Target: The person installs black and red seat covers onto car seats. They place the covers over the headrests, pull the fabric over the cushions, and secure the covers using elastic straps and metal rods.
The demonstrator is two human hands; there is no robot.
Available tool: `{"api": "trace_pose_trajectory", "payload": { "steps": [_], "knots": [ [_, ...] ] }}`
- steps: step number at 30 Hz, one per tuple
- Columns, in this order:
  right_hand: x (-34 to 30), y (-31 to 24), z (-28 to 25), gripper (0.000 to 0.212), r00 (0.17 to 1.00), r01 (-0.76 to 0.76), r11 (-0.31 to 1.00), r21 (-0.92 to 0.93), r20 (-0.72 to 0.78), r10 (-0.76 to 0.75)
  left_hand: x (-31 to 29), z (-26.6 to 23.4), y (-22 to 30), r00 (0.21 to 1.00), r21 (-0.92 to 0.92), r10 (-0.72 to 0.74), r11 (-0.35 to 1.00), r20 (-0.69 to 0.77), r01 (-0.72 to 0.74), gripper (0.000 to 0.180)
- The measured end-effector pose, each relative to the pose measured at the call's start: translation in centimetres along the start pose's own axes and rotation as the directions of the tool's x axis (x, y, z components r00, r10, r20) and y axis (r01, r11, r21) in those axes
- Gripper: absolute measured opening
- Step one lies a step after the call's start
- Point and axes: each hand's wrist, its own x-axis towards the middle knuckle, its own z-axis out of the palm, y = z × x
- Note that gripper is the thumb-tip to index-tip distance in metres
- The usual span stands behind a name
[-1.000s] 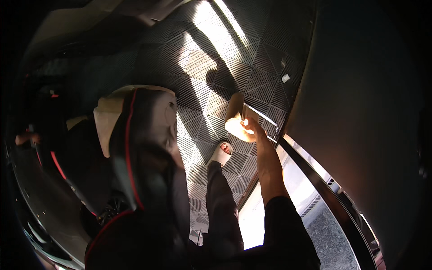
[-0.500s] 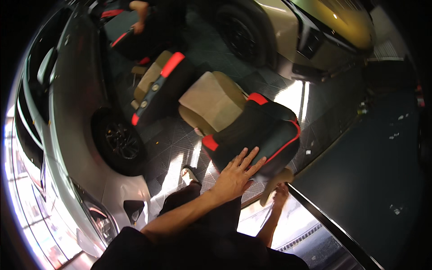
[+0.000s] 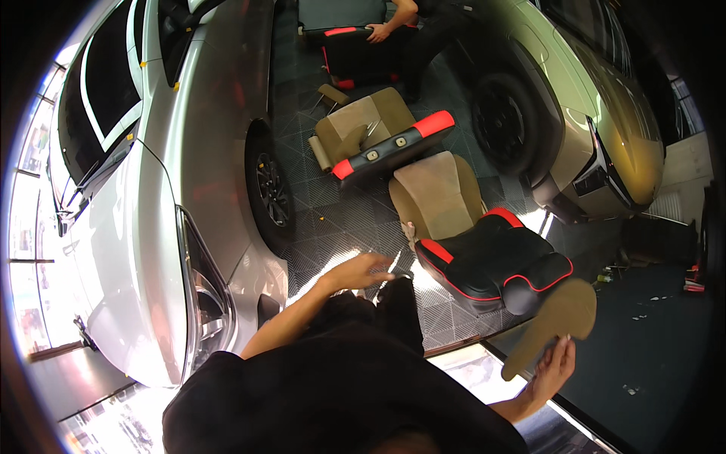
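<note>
A car seat with a black, red-edged cover over one end lies on the floor in front of me. Its tan fabric is bare at the far end. My left hand hangs left of the seat, fingers stretched and holding nothing. My right hand grips a flat tan paddle-shaped piece by its lower edge, held up to the right of the seat's black end. Its exact kind I cannot make out.
Beyond lies another tan seat with a black and red strip. A co-worker's hand rests on a black and red seat farther back. A silver car stands left, a gold-toned car right. A bright ledge is nearby.
My left hand has lifted off the black cover and moved left. My right hand has raised the tan piece and brought it out to the right. The view has shifted.
</note>
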Motion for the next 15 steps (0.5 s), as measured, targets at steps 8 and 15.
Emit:
{"api": "trace_pose_trajectory", "payload": {
  "steps": [8,15],
  "knots": [
    [4.1,-0.2,26.0,0.018,0.931,-0.012,1.000,-0.018,0.365,0.018,4.0,-3.0,5.6,0.964,-0.410,0.141,0.911,0.226,-0.037,0.068],
    [7.7,1.0,53.6,0.032,0.641,-0.370,0.895,0.249,0.766,0.052,8.3,-15.2,-0.9,0.978,-0.863,-0.190,0.505,-0.090,0.018,0.084]
  ]
}}
